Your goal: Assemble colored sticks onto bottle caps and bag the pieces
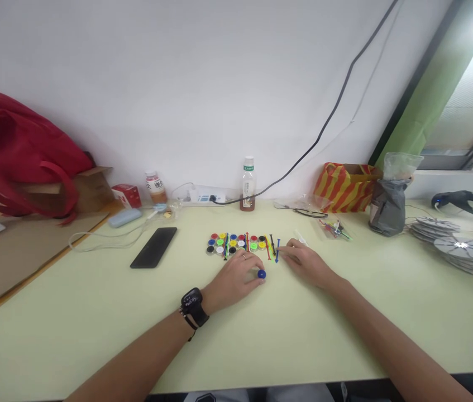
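Observation:
Between the thumb and fingers of my left hand [236,279] is a small round blue disc [262,274], held just above or on the table; which of these I cannot tell. My right hand [303,261] has its fingertips closed at a thin blue stick [277,255] with wider ends, which lies on the table. Just left of it are a red stick [268,249] and a black stick [272,244]. Rows of coloured discs [220,243] in red, blue, yellow, green, white and black lie beyond my left hand, with groups of sticks between them. My left hand hides part of the rows.
A black phone [153,248] lies to the left. Along the wall stand a tea bottle [248,184], a power strip [206,194] with a black cable, and a striped bag [337,187]. A plastic packet [333,228] of coloured pieces and stacked grey discs [466,254] are to the right.

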A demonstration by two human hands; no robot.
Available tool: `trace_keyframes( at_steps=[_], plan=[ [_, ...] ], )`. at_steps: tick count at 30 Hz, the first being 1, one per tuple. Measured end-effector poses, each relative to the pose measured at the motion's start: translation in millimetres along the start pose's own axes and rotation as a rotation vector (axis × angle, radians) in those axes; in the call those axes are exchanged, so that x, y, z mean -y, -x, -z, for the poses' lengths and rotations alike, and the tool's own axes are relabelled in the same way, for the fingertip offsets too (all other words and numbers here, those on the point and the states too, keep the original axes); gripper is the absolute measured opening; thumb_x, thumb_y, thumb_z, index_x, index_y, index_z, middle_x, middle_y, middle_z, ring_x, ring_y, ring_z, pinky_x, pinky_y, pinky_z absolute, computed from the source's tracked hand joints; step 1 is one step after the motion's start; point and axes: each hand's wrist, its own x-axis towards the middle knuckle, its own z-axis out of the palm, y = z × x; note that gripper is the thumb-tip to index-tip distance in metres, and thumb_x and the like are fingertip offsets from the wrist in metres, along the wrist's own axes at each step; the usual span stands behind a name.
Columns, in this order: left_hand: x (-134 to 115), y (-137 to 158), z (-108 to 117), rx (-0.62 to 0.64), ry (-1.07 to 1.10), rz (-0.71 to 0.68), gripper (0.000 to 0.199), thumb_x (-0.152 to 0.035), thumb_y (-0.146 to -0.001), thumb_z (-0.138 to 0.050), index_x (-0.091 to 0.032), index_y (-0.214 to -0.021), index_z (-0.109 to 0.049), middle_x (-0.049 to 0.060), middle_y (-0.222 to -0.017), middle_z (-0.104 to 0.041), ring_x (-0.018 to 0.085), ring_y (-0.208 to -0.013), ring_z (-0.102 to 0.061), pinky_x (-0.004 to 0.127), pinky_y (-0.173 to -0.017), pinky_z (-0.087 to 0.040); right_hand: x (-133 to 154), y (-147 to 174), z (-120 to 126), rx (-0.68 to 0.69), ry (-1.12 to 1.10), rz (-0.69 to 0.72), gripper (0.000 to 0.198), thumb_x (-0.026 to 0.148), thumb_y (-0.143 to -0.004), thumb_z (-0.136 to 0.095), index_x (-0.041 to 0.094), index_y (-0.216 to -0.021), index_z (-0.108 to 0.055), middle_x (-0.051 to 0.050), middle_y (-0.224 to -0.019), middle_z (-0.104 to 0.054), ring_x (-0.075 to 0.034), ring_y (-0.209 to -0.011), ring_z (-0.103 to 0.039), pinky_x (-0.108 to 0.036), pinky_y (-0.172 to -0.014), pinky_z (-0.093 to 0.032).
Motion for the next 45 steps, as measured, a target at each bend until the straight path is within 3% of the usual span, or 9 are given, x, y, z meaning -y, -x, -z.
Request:
trace_keyframes(
  at_steps=[6,11,18,23,27,30,34,39,45],
  plan=[
    [-1,-2,-2,-0.097,0.221,0.13,0.01,-0.023,-0.089,-0.069,-0.021,-0.099,-0.069,0.004,-0.093,-0.073,0.019,-0.085,-0.065,0.032,-0.079,-0.052,10,2,6,0.027,-0.106,-0.033,0.015,0.026,-0.098,-0.051,0.023,-0.096,-0.065,-0.006,-0.103,-0.064,-0.022,-0.096,-0.061,-0.039,-0.086,-0.05],
    [5,-5,-6,-0.129,0.409,0.215,0.02,-0.03,-0.086,-0.076,-0.017,-0.101,-0.075,0.007,-0.097,-0.075,0.017,-0.08,-0.068,0.029,-0.074,-0.056,26,6,15,-0.049,-0.219,0.01,0.013,0.032,-0.101,-0.048,0.024,-0.097,-0.057,-0.007,-0.102,-0.062,-0.025,-0.104,-0.057,-0.044,-0.096,-0.046],
    [10,-5,-11,-0.151,0.569,0.331,0.038,-0.038,-0.075,-0.087,-0.014,-0.102,-0.077,0.011,-0.099,-0.078,0.02,-0.083,-0.072,0.037,-0.084,-0.061,49,6,16,-0.093,-0.537,-0.075,0.027,0.05,-0.103,-0.049,0.024,-0.097,-0.047,-0.001,-0.087,-0.049,-0.017,-0.077,-0.048,-0.03,-0.069,-0.045],
    [5,-4,-12,-0.151,0.577,0.259,0.041,-0.038,-0.076,-0.086,-0.015,-0.108,-0.077,0.012,-0.11,-0.077,0.024,-0.095,-0.074,0.04,-0.091,-0.061,66,7,10,-0.013,-0.672,-0.043,0.031,0.054,-0.1,-0.054,0.023,-0.099,-0.058,-0.003,-0.087,-0.058,-0.018,-0.079,-0.055,-0.03,-0.072,-0.048],
    [-2,-5,-9,-0.103,0.556,0.207,0.034,-0.037,-0.084,-0.08,-0.016,-0.112,-0.077,0.011,-0.114,-0.076,0.025,-0.104,-0.072,0.039,-0.095,-0.06,74,8,-2,0.041,-0.716,-0.004,0.029,0.049,-0.102,-0.052,0.023,-0.107,-0.063,-0.007,-0.106,-0.067,-0.022,-0.1,-0.063,-0.034,-0.088,-0.051],
    [-4,-5,-7,-0.091,0.549,0.193,0.029,-0.035,-0.089,-0.076,-0.017,-0.112,-0.077,0.011,-0.113,-0.076,0.025,-0.103,-0.071,0.038,-0.092,-0.06,75,8,-9,0.037,-0.729,0.002,0.025,0.046,-0.103,-0.05,0.024,-0.112,-0.06,-0.008,-0.112,-0.067,-0.022,-0.105,-0.063,-0.035,-0.092,-0.051],
    [-1,-5,-6,-0.105,0.536,0.164,0.027,-0.033,-0.091,-0.073,-0.019,-0.114,-0.077,0.01,-0.115,-0.076,0.024,-0.105,-0.071,0.036,-0.091,-0.06,73,9,-11,0.032,-0.656,-0.002,0.024,0.044,-0.103,-0.049,0.024,-0.113,-0.059,-0.007,-0.107,-0.067,-0.021,-0.098,-0.063,-0.034,-0.086,-0.051],
    [1,-4,-6,-0.124,0.48,0.136,0.025,-0.034,-0.089,-0.075,-0.019,-0.108,-0.079,0.01,-0.107,-0.077,0.023,-0.1,-0.071,0.036,-0.088,-0.06,71,10,-4,0.0,-0.542,-0.052,0.027,0.047,-0.102,-0.051,0.024,-0.113,-0.059,0.001,-0.077,-0.056,-0.017,-0.072,-0.053,-0.029,-0.066,-0.045],
    [1,-3,-6,-0.15,0.346,0.106,0.018,-0.03,-0.089,-0.075,-0.021,-0.104,-0.079,0.008,-0.102,-0.078,0.022,-0.095,-0.072,0.034,-0.083,-0.057,70,8,0,0.001,-0.661,-0.081,0.032,0.052,-0.1,-0.053,0.024,-0.114,-0.059,0.001,-0.08,-0.052,-0.016,-0.073,-0.049,-0.029,-0.067,-0.042]
  ],
)
